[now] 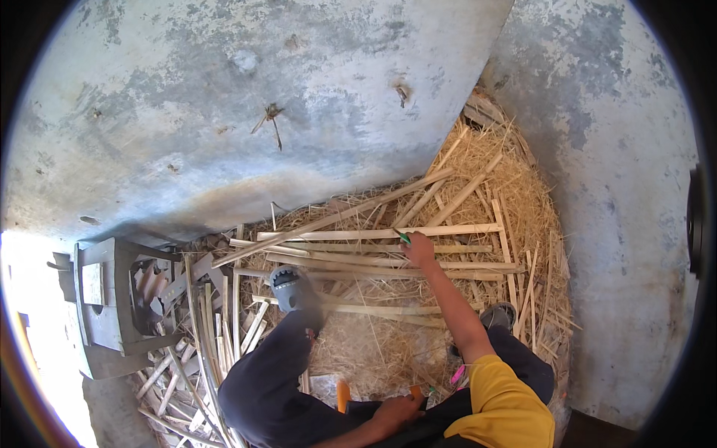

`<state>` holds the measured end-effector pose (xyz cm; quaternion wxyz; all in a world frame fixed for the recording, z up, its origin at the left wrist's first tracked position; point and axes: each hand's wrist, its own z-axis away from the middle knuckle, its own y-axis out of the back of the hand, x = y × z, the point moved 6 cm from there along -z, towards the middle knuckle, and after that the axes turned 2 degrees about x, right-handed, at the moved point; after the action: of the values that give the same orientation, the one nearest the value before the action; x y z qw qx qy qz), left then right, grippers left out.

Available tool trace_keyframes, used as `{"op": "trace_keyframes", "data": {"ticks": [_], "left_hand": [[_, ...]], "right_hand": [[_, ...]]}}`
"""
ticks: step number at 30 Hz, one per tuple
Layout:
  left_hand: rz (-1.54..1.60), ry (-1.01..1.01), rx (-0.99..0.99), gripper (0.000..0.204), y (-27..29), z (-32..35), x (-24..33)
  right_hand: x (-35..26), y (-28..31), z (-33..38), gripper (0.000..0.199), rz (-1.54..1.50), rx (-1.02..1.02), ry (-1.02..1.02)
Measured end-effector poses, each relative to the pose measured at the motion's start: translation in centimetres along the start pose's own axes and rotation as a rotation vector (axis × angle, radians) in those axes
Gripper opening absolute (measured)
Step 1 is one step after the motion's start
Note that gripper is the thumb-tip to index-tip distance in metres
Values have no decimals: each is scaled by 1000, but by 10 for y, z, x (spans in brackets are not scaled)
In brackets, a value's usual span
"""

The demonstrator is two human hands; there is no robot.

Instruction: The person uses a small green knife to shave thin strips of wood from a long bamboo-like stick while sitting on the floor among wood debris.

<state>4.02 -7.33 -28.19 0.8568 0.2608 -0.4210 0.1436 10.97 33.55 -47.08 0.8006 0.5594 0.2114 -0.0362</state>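
My right hand (pixel 420 249) reaches out over the bamboo strips, closed around a small green stick-like object (pixel 404 238), perhaps a marker; its far end is too small to make out. Under that hand lie several long pale bamboo strips (pixel 351 234), roughly side by side from left to right. A thin upright strip (pixel 502 224) crosses their right ends. My left hand (pixel 398 414) rests low near my lap with its fingers curled, next to an orange piece (pixel 416 391). Whatever those fingers hold is hidden.
My left foot in a grey shoe (pixel 297 293) stands at the strips' left part; my right shoe (pixel 497 315) is beside their right ends. Straw and shavings (pixel 373 347) cover the floor. More split strips (pixel 179 388) pile at left below a grey box-like machine (pixel 123 295). Worn walls (pixel 261 89) enclose the corner.
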Motion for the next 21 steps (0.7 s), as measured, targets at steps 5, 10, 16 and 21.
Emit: {"op": "trace_keyframes", "data": {"ticks": [5,10,16,21], "left_hand": [[11,8,-14,40,8,1,4],[7,-3,-22,40,8,2,6],[11,-4,-1,42,5,1,3],[-15,12,-20,43,7,2,7]], "right_hand": [[1,-6,-12,53,165,-148,36],[3,-14,-8,54,197,-160,66],[-24,-10,19,46,54,95,61],[-20,-40,32,38,109,59,165]]}}
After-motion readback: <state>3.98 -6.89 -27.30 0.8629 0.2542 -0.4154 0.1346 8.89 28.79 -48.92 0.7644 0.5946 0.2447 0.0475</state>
